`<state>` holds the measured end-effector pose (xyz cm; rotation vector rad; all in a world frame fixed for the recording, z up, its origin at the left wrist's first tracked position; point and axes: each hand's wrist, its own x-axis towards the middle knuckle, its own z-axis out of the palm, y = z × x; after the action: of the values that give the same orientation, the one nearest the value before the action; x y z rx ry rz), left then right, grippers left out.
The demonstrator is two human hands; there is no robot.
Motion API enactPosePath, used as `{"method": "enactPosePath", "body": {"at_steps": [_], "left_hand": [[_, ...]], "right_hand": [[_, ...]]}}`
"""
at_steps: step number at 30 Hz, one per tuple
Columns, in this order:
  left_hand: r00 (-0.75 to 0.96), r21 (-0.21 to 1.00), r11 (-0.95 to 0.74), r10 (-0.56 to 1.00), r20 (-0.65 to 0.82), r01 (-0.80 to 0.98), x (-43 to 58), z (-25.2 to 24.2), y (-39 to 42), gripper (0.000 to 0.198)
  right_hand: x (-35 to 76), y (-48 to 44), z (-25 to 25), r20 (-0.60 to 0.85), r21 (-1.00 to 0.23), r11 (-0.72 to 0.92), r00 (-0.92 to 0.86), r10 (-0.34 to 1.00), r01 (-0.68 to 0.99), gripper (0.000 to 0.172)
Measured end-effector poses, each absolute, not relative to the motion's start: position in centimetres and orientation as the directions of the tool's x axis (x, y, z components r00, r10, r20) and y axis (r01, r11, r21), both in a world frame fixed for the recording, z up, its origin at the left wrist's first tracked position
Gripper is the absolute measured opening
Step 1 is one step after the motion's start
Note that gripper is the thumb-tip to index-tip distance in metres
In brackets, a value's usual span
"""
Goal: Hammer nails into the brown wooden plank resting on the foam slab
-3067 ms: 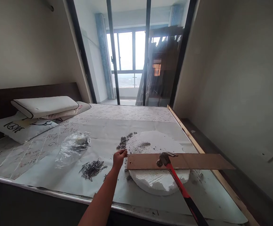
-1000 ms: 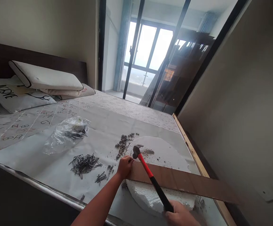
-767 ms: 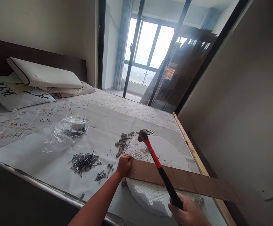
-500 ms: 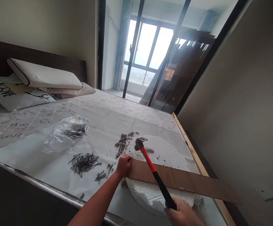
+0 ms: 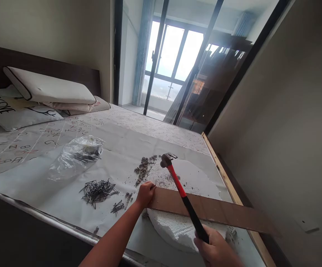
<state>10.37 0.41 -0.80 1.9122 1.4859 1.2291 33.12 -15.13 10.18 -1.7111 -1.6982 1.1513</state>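
A claw hammer (image 5: 179, 185) with a red and black handle is gripped in my right hand (image 5: 215, 244). Its dark head is up over the foam beyond the board. My left hand (image 5: 146, 193) rests at the left end of a long brown board (image 5: 199, 205), thumb and fingers pinched together. Whatever lies between those fingertips is too small to make out. Beneath the board is a thick white foam slab (image 5: 174, 228), strewn with grey crumbs. To the left of my left hand lie a large heap of nails (image 5: 98, 192) and a smaller bunch of nails (image 5: 118, 207).
A clear plastic bag (image 5: 77, 154) with dark contents lies on the pale sheet (image 5: 57, 196) covering the bed. Grey rubble (image 5: 142, 168) sits beside the foam. Pillows (image 5: 52, 87) are at the back left. A wooden rail (image 5: 224, 176) runs along the right side near the wall.
The hammer head has risen slightly, away from the board. My left hand stays at the board's end, and the whole view has shifted a little.
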Motion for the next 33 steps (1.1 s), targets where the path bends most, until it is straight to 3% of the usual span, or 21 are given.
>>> {"method": "enactPosePath", "body": {"at_steps": [6, 13, 16, 19, 23, 27, 33], "left_hand": [[0.047, 0.751, -0.351, 0.918, 0.393, 0.559, 10.2, -1.2, 0.5, 0.019], [0.032, 0.805, -0.337, 0.929, 0.369, 0.488, 10.4, -0.6, 0.4, 0.016], [-0.022, 0.910, -0.241, 0.964, 0.263, 0.336, 9.8, -0.4, 0.4, 0.009], [-0.088, 0.995, -0.099, 0.991, 0.101, 0.031, 8.8, -0.6, 0.6, 0.019], [-0.114, 0.927, 0.015, 0.992, -0.062, -0.374, 7.9, -1.0, 0.8, 0.025], [-0.087, 0.884, 0.063, 0.989, -0.116, -0.463, 8.1, -1.3, 1.0, 0.026], [-0.091, 0.872, 0.107, 0.981, -0.170, -0.477, 8.3, -1.1, 0.8, 0.023]], "right_hand": [[32.1, -15.3, 9.5, -0.337, -0.738, -0.164, -0.146, 0.930, 0.654, 0.020], [32.5, -15.3, 11.0, -0.248, -0.754, -0.073, -0.180, 0.952, 0.653, 0.012], [32.0, -15.2, 9.0, -0.336, -0.745, -0.165, -0.149, 0.930, 0.646, 0.017], [31.7, -15.1, 7.8, -0.381, -0.787, -0.227, -0.162, 0.910, 0.573, 0.017], [32.7, -15.2, 9.0, -0.318, -0.826, -0.192, -0.157, 0.935, 0.529, 0.013], [33.4, -15.8, 9.0, -0.301, -0.831, -0.188, -0.141, 0.943, 0.523, 0.012], [31.2, -15.8, 5.2, -0.424, -0.782, -0.271, -0.162, 0.891, 0.562, 0.011]]}}
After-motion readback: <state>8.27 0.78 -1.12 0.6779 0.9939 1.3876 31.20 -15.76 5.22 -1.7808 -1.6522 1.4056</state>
